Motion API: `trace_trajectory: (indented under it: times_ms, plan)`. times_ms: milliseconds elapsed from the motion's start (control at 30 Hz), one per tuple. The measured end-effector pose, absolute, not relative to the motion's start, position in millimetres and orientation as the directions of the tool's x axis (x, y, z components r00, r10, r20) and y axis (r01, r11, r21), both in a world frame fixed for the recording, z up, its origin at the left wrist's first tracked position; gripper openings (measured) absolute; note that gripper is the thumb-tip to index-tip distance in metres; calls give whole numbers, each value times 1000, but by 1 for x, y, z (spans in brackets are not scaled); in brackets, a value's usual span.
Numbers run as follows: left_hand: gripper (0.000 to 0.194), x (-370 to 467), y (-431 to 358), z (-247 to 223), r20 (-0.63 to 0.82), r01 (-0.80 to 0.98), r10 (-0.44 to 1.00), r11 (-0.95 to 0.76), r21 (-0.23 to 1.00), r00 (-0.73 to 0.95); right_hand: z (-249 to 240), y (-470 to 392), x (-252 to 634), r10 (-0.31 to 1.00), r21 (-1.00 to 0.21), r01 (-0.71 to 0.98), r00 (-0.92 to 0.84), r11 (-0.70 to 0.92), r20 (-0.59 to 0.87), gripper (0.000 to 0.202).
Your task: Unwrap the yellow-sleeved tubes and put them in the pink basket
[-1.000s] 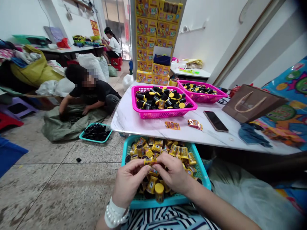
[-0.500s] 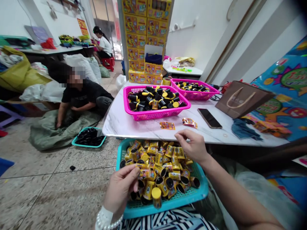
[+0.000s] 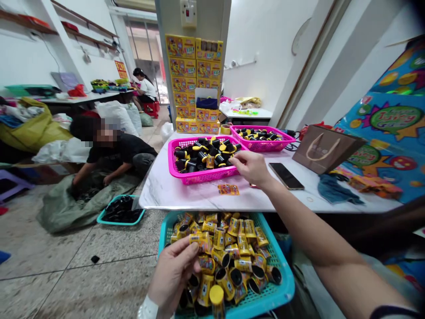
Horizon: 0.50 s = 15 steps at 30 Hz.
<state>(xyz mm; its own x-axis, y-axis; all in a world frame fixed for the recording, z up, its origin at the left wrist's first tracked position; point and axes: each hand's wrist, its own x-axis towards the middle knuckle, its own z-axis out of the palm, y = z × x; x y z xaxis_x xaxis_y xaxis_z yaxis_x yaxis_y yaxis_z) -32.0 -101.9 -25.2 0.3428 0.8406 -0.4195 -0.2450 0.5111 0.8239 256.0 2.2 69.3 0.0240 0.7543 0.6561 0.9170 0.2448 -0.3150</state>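
Note:
My left hand [image 3: 175,268] pinches a yellow printed label sleeve [image 3: 201,242] between thumb and fingers, above the turquoise basket [image 3: 282,277]. That basket is heaped with small yellow-labelled canisters [image 3: 226,283], many with dark ends showing. One upright canister with a yellow cap [image 3: 217,294] is near its front. My right hand [image 3: 250,166] is at the right rim of the near pink basket [image 3: 195,178], fingers curled together beside black canisters with yellow caps [image 3: 221,159]. Whatever its fingertips hold, if anything, is hidden. Flat printed label sleeves [image 3: 228,189] lie on the white table [image 3: 166,192].
A second pink basket [image 3: 262,144] of canisters stands behind. Yellow boxes [image 3: 182,68] are stacked by the pillar. A phone [image 3: 286,176], brown paper bag [image 3: 327,148] and blue cloth [image 3: 338,189] lie to the right. At left, a person [image 3: 109,146] crouches over a green sack [image 3: 63,201].
My right hand has moved from above the turquoise basket up and forward to the near pink basket. My left hand still pinches the label sleeve. The view has tilted up slightly.

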Motion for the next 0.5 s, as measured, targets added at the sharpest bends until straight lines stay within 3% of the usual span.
trace_trajectory:
  times_ms: [133, 267, 500]
  plan:
    - [42, -26, -91, -14, -420, -301, 853, 507, 808, 309, 74, 67, 249, 859, -329, 929, 24, 171, 512, 30]
    - [40, -27, -81, -15, -405, -372, 872, 485, 791, 276, 63, 99, 230, 921, -336, 926, -29, 172, 390, 63]
    - [31, -35, -79, -27, -445, -455, 863, 505, 734, 240, 68, 106, 238, 946, -395, 893, -89, 214, 313, 34]
